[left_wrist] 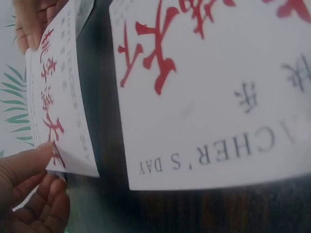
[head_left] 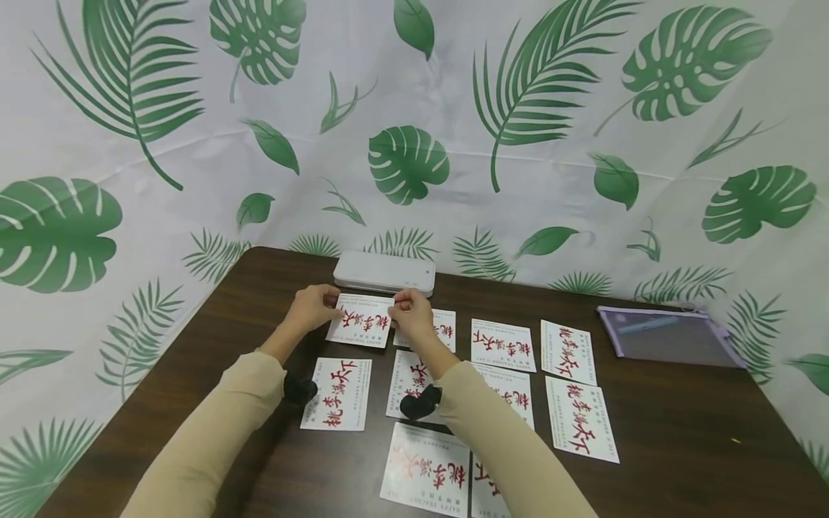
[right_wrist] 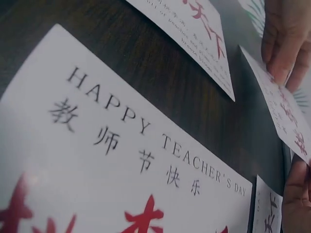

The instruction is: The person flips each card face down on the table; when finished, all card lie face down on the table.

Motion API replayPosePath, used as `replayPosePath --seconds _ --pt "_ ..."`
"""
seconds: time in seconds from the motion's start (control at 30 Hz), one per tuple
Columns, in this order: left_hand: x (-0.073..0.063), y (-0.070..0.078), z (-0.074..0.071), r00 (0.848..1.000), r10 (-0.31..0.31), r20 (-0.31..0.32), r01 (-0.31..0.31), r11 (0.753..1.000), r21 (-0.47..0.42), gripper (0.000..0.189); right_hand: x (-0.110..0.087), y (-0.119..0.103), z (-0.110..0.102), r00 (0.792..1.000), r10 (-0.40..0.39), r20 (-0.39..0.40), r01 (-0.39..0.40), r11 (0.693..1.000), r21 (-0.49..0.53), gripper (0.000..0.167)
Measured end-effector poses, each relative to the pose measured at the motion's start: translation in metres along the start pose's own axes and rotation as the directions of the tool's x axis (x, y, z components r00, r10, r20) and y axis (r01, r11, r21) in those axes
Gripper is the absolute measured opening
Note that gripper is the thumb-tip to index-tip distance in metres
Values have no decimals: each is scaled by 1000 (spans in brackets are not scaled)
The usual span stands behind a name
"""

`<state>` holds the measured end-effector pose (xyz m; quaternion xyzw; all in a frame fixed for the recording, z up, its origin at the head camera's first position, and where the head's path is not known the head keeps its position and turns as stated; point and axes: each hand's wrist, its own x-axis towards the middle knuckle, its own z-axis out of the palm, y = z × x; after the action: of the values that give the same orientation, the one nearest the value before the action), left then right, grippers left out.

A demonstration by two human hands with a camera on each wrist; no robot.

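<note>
A white card with red Chinese characters (head_left: 363, 334) is held up between both hands at the back left of the table. My left hand (head_left: 314, 309) pinches its left edge, thumb over the printed face in the left wrist view. At the upper right corner my right hand (head_left: 416, 316) pinches the card. Under the right hand lies another card (head_left: 445, 332), partly covered. A card turned sideways (head_left: 337, 396) lies below the held one, and the right forearm hides parts of several more. "HAPPY TEACHER'S DAY" is legible on a nearby card (right_wrist: 146, 145).
Behind the held card sits a white flat case (head_left: 385, 272). Further cards form rough columns, including one at the right (head_left: 583, 421). A purple-edged mesh pouch (head_left: 670, 337) lies at the back right of the dark wooden table (head_left: 686, 432). A leaf-print curtain (head_left: 453, 216) hangs behind.
</note>
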<state>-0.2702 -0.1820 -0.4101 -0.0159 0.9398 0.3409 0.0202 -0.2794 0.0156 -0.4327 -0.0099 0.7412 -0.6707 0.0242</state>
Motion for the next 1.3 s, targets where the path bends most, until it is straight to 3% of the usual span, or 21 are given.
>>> replayPosePath --seconds 0.1,0.17,0.33,0.5,0.57,0.67,0.9,1.0,1.1,1.17,1.3 --pt "-2 -3 -3 1000 3 -19 -5 994 -113 36 -1 0 -5 1000 16 -4 -16 999 38 21" --pt "-4 -4 -4 1000 1 -10 -3 975 -222 31 -2 0 -9 1000 24 -7 -23 999 48 21" --pt "-5 -1 -8 997 17 79 22 880 -475 29 -6 0 -19 999 45 -3 -45 995 84 24" --pt "-10 11 -13 990 47 131 38 811 -584 31 -11 -6 -27 996 72 -61 -61 986 158 23" --pt "-14 17 -16 990 83 116 7 784 -621 27 -14 -10 -27 992 20 -122 -5 992 125 21" --pt "-19 26 -19 991 112 73 -39 763 -645 20 -21 -16 -23 980 -101 -173 103 995 1 16" --pt "-24 55 -12 998 56 -10 -49 766 -641 24 -40 -30 0 952 -307 -11 303 945 -120 17" --pt "-29 67 -10 996 65 -64 -91 768 -634 22 -45 -33 4 917 -397 27 395 899 -190 21" --pt "-32 76 -11 988 87 -124 -144 793 -592 19 -48 -37 4 870 -491 35 484 841 -244 20" --pt "-35 81 -12 980 110 -163 -184 804 -566 19 -49 -39 3 824 -566 29 551 788 -275 18" --pt "-40 90 -15 963 157 -219 -255 796 -549 22 -51 -44 -1 717 -697 -7 660 681 -317 13"
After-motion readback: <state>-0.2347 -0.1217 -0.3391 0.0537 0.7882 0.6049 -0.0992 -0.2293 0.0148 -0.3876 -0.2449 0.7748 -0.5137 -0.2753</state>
